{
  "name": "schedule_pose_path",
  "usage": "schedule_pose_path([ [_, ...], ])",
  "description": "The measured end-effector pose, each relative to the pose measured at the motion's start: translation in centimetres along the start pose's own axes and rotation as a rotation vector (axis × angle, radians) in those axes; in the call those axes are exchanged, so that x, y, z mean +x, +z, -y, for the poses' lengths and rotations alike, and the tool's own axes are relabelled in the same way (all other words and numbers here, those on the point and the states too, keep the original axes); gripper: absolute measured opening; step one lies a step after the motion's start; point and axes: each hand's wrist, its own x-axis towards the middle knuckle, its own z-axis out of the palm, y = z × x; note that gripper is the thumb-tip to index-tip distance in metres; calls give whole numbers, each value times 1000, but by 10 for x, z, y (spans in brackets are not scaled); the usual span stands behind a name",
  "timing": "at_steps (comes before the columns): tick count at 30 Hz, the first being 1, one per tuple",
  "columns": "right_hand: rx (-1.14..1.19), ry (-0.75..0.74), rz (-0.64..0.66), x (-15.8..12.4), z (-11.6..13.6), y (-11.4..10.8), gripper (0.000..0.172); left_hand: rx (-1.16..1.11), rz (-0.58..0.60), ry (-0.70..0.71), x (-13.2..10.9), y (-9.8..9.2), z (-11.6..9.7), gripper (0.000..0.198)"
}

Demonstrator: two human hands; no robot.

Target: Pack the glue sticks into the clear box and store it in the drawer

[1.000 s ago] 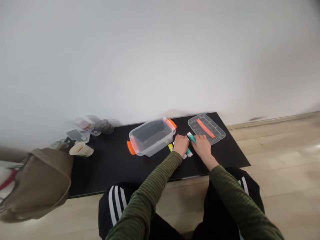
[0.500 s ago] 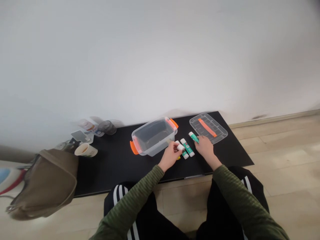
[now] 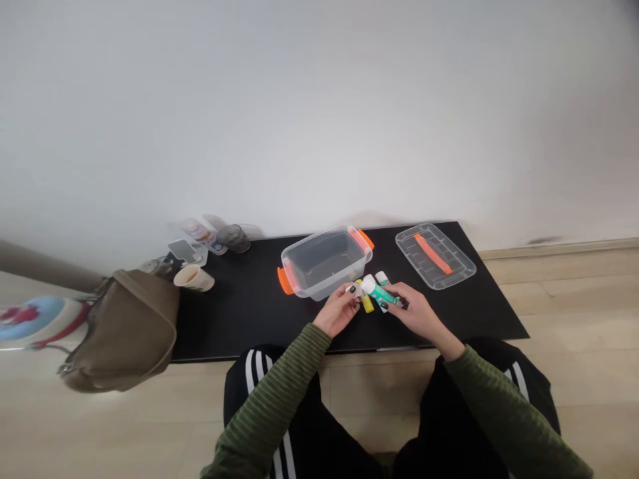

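Observation:
My right hand (image 3: 412, 307) grips a green glue stick (image 3: 383, 295), its white end pointing left toward my other hand. Between the fingertips of my left hand (image 3: 340, 310) is a small white piece (image 3: 355, 291), too small to make out fully, very close to that white end. Beneath the hands lies a yellow tube (image 3: 367, 303) on the black table. Another glue stick (image 3: 382, 278) with a white end shows behind the held one, mostly covered. Just beyond my left hand stands a clear plastic box (image 3: 324, 266) with orange latches, its top uncovered.
The box's clear lid (image 3: 462, 266) with an orange handle lies at the right of the black table (image 3: 234, 326). To the left are a paper cup (image 3: 200, 282) with a drink, a white bottle (image 3: 204, 234), a dark jar-like object (image 3: 233, 238) and a brown bag (image 3: 134, 332).
The right hand has brought the green glue stick from beside the lid leftward to my left hand. The left hand still holds the white piece. The view has shifted slightly left.

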Motion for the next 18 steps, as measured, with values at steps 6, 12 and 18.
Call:
schedule_pose_path([
  [6,-82,-115,3,-3,0,1,34,50,8,8,-2,2,-1,35],
  [12,-154,-135,-35,-5,5,2,31,277,25,208,0,1,5,37],
  [18,-135,-132,-64,-5,8,3,29,323,42,201,-4,4,7,39],
])
